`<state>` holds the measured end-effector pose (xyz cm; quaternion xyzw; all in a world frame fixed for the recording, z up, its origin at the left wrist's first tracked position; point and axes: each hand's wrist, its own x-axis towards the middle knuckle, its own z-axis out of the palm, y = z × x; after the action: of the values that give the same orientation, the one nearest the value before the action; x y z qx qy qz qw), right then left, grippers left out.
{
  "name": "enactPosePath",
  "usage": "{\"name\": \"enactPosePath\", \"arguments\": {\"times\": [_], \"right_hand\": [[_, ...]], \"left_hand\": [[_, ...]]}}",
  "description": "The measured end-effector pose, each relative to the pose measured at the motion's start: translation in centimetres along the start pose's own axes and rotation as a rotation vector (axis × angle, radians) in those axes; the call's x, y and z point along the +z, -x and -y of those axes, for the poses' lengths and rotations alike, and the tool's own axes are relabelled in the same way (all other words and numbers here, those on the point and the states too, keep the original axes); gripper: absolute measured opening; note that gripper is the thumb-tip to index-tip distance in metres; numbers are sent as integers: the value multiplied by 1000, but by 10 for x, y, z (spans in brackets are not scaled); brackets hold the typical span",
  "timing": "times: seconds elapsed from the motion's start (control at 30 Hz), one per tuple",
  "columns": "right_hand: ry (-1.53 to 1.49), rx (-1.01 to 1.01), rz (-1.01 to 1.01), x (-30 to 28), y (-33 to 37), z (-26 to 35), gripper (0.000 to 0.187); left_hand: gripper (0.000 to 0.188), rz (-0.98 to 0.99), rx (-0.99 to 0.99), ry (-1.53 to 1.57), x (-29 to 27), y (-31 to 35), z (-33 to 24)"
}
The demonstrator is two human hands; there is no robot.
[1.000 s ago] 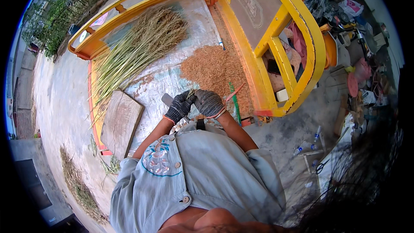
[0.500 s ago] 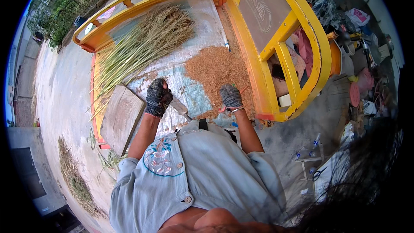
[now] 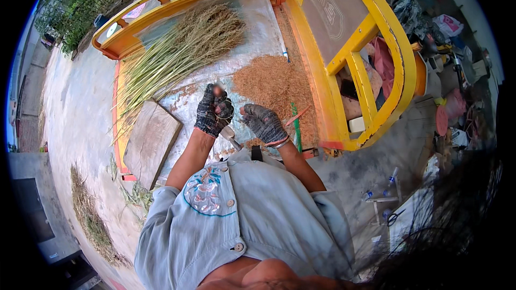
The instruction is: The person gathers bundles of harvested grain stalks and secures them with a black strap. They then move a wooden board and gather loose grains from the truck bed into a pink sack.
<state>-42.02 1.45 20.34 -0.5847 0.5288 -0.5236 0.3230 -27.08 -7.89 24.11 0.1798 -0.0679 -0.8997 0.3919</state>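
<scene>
My left hand (image 3: pixel 214 110), in a dark striped glove with bare fingertips, is closed above the sheet. A thin yellowish strand curves by its fingers; what lies inside the grip is hidden. Close on its right, my right hand (image 3: pixel 264 123), gloved alike, points toward it with fingers curled together; whatever they pinch is too small to name. A gap separates the hands. Below them lies a flat metal tool (image 3: pixel 230 135) with a narrow end, partly covered by my left hand. Reddish-brown grain (image 3: pixel 274 83) is heaped beyond my right hand. A sheaf of long-stalked seed heads (image 3: pixel 183 48) lies at the far left.
A yellow railed frame (image 3: pixel 400 91) borders the sheet (image 3: pixel 258 27) at the back and right. A wooden board (image 3: pixel 152 142) leans at the left. Green (image 3: pixel 295 123) and red strips lie beside the grain. Assorted clutter (image 3: pixel 451 64) stands at the far right.
My right hand has moved left, off the edge of the grain, toward my left hand, uncovering the green strip. My left hand has shifted right and slightly up.
</scene>
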Motion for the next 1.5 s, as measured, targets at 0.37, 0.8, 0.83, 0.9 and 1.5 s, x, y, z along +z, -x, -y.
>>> {"name": "enactPosePath", "arguments": {"times": [0.37, 0.8, 0.83, 0.9, 1.5], "right_hand": [[132, -228, 141, -6, 23, -23, 17], [159, 23, -126, -17, 31, -26, 10], [186, -112, -181, -14, 27, -20, 13], [255, -137, -85, -13, 20, -2, 14], [410, -184, 65, -3, 24, -22, 16]], "left_hand": [[20, -202, 185, -69, -1, 6, -16], [14, -273, -134, -481, -27, 17, -21], [14, -256, -184, -585, -18, 20, -1], [15, -219, -133, -698, -6, 22, 27], [25, -304, 134, -825, -4, 33, 37]]}}
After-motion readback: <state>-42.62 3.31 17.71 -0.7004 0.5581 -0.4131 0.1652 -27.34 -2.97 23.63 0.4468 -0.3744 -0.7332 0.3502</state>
